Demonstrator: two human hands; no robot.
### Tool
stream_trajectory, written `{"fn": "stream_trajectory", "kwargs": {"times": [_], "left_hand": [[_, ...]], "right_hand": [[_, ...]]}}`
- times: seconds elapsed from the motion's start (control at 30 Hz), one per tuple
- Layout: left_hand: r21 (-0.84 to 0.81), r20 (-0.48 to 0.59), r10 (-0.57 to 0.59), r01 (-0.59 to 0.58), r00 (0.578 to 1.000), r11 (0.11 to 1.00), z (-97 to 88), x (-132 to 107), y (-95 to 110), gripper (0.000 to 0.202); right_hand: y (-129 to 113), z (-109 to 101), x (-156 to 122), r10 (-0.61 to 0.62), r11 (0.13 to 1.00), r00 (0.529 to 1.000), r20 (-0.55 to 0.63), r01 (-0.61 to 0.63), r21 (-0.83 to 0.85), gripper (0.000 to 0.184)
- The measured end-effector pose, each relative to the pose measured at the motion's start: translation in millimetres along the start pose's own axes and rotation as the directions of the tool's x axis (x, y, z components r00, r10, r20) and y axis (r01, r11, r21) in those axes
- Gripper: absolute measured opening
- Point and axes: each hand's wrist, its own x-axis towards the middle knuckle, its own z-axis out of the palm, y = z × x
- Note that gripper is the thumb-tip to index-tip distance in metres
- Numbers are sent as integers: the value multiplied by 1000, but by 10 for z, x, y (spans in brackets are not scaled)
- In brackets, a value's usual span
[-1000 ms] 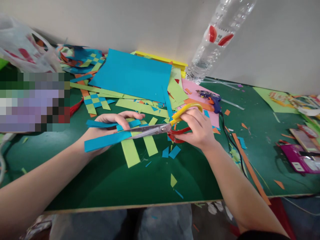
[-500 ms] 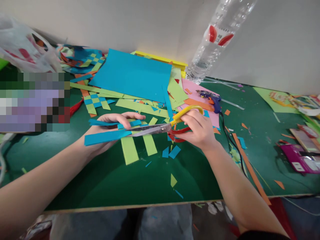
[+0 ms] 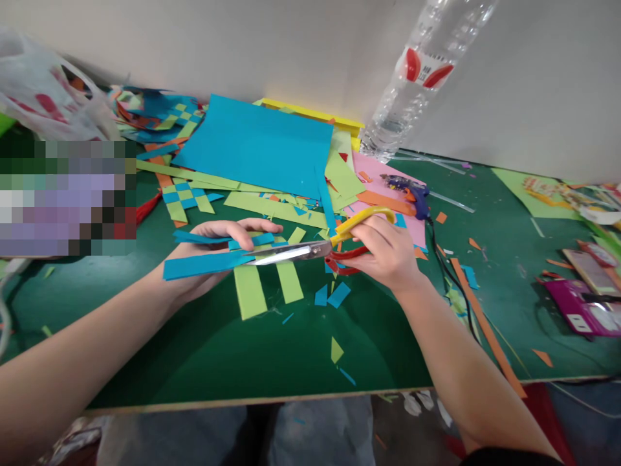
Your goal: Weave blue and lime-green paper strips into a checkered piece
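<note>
My left hand [image 3: 220, 236] is closed on a small piece of woven paper strips [image 3: 251, 291], blue ones crossing light green ones. Its index finger presses on top, and part of the palm is hidden behind the paper. A long blue strip end [image 3: 194, 266] sticks out to the left, while two green ends hang down. In my right hand [image 3: 388, 249] are scissors [image 3: 317, 249] with one yellow and one red handle loop. Their blades point left and lie nearly together along the lower edge of the weave, at the blue strip.
Blue sheet [image 3: 257, 149] and another woven piece [image 3: 184, 197] lie behind my hands. A glue gun [image 3: 412, 194] with a black cord rests on pink paper at right. Behind stands a clear plastic bottle [image 3: 412, 84]. Paper scraps [image 3: 338, 295] litter the green table [image 3: 233, 369].
The scissor blades have drawn slightly closer together at the blue strip. Both hands and the woven piece stay almost where they were.
</note>
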Motion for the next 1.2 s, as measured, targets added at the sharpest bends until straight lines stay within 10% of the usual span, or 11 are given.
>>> {"fn": "stream_trajectory", "kwargs": {"times": [1.2], "left_hand": [[-37, -18, -2, 2, 1000, 999, 69, 2, 1, 11]], "right_hand": [[-35, -3, 64, -15, 999, 999, 36, 17, -41, 38]]}}
